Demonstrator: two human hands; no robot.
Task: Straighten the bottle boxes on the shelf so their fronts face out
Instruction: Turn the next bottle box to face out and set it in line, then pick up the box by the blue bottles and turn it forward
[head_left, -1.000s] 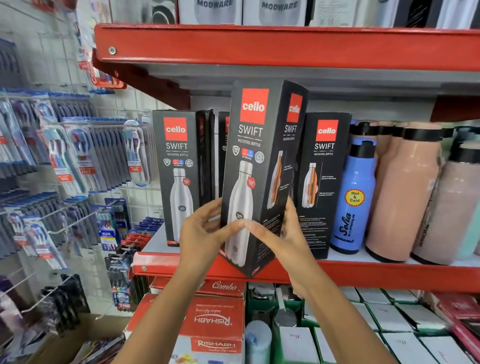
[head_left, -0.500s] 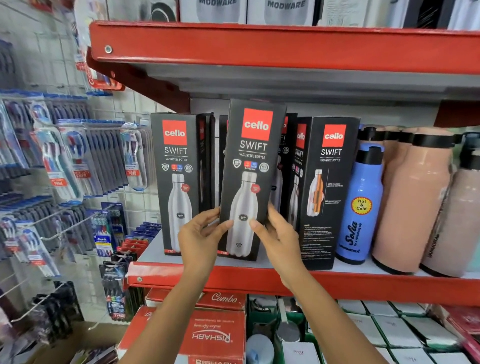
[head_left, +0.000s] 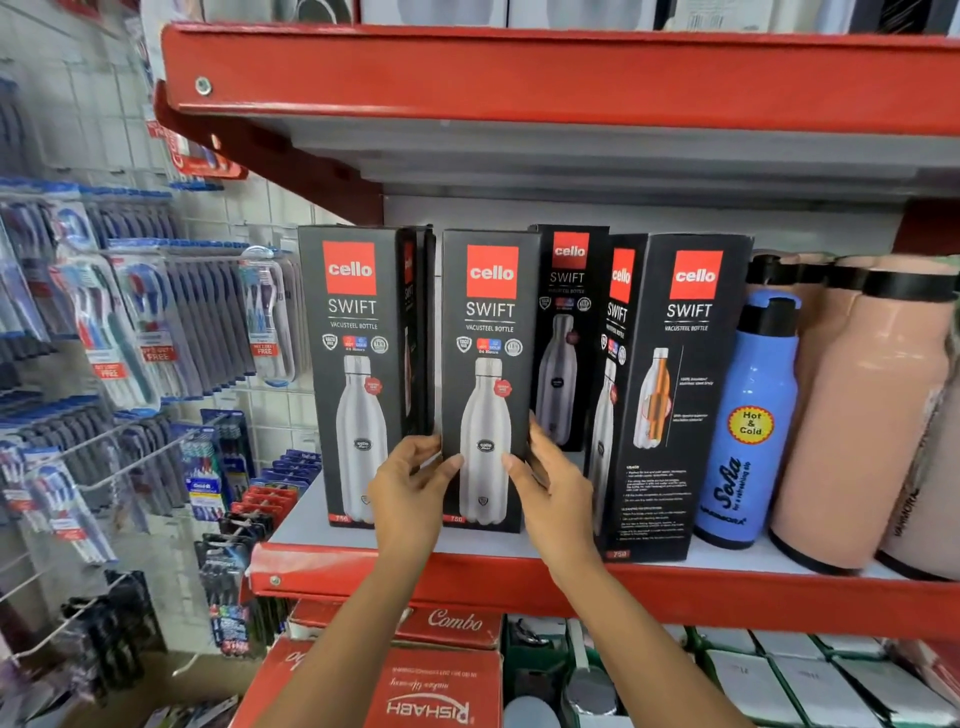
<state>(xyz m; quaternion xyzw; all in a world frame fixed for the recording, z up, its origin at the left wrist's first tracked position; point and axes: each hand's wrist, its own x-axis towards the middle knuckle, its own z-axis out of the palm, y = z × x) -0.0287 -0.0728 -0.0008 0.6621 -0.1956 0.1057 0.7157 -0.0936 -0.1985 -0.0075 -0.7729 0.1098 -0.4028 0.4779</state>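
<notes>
Several black Cello Swift bottle boxes stand on the red-edged shelf. The middle box stands upright with its front facing out. My left hand grips its lower left edge and my right hand grips its lower right edge. To its left, another box also shows its front. Behind the middle box, a further box stands deeper on the shelf. At the right, a box is turned so its side panel with the cut-away bottle picture faces out.
A blue bottle and peach flasks stand at the right of the shelf. The upper shelf hangs close above the boxes. Toothbrush packs hang on a wire grid at the left. Red cartons sit below.
One second ago I held the middle box tilted and out in front of the shelf. It has since been turned front-out and set upright on the shelf beside the left box.
</notes>
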